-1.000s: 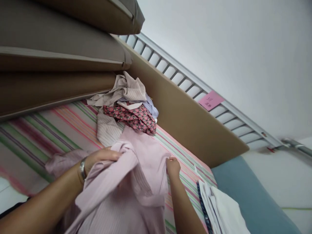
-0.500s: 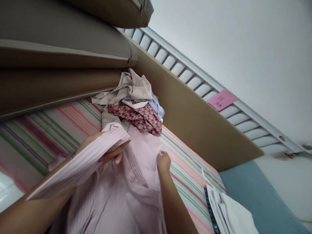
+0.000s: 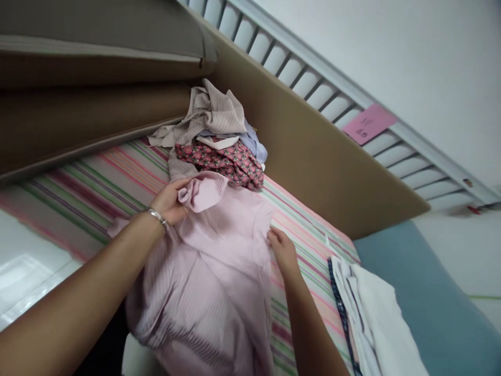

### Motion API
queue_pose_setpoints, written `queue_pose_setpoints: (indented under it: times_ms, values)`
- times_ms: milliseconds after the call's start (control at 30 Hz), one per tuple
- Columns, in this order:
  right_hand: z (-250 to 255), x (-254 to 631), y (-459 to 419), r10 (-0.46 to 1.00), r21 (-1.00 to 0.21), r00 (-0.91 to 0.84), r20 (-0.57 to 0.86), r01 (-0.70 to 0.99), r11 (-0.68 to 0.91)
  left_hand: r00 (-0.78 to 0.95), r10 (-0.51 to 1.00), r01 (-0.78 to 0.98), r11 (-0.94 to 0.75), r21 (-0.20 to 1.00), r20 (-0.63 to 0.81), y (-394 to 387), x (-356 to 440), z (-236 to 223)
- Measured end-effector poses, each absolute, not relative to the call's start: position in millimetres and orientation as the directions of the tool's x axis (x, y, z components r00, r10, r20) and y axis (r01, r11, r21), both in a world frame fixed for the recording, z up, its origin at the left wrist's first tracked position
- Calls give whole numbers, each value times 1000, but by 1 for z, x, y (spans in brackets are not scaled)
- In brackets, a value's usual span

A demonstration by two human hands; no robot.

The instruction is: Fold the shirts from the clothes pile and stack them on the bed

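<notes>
A pale pink striped shirt (image 3: 219,271) lies spread on a striped sheet (image 3: 97,188). My left hand (image 3: 170,201), with a metal bracelet at the wrist, grips a folded end of the shirt's sleeve near the top. My right hand (image 3: 282,249) rests on the shirt's right edge and pinches the cloth there. A heap of crumpled clothes (image 3: 219,138), beige, white and red-patterned, sits just beyond the shirt.
Brown cushions (image 3: 90,89) are stacked at the upper left. A tan board (image 3: 313,156) stands along the far side, with a white slatted rail and a pink note (image 3: 368,123) behind. Folded white garments (image 3: 371,318) lie at the lower right on a blue-grey surface (image 3: 422,292).
My left hand has laid the lifted sleeve down onto the shirt and moved up toward the pile. The right hand has slid slightly right along the shirt's edge. The view has tilted down.
</notes>
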State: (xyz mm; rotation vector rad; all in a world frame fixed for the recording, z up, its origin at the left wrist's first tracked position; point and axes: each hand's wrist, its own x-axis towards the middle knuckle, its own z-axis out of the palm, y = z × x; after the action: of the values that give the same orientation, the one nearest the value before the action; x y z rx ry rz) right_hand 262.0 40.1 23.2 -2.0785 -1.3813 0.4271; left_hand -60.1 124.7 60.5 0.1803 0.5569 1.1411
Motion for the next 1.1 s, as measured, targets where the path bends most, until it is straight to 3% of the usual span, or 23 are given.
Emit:
queue_pose_setpoints:
  times_ms: [133, 233, 333, 433, 567, 633, 767, 867, 1000, 1100]
  values:
    - [19, 265, -93, 869, -679, 494, 4, 639, -360, 314, 891, -770, 441, 461, -328, 127, -51, 43]
    - [3, 253, -183, 827, -699, 561, -31, 579, -420, 373, 878, -673, 478, 564, -300, 110, -40, 33]
    - [-13, 230, -233, 820, -733, 563, -107, 512, -447, 246, 912, -547, 410, 730, -328, 67, -20, 26]
    - [-26, 208, -242, 829, -792, 538, -152, 435, -428, 163, 951, -426, 308, 851, -262, -1, 0, 18]
    - [-36, 194, -232, 833, -803, 549, -63, 467, -369, 532, 766, -209, 533, 820, -362, -99, 14, -1]
    - [-35, 192, -230, 830, -751, 557, -1, 548, -368, 601, 666, -100, 611, 785, -442, -134, 17, -9]
    - [-23, 186, -236, 866, -630, 487, 113, 709, -317, 658, 608, -103, 657, 747, -444, -164, 29, -11]
    - [-15, 176, -241, 941, -589, 314, 123, 786, -186, 725, 576, -135, 657, 742, -378, -167, 49, -8]
    - [-10, 166, -245, 994, -684, 98, 57, 728, -32, 644, 616, -95, 652, 752, -453, -168, 73, -19]
    - [-7, 174, -243, 989, -781, 144, 46, 622, -54, 540, 641, -90, 688, 720, -545, -171, 76, -30]
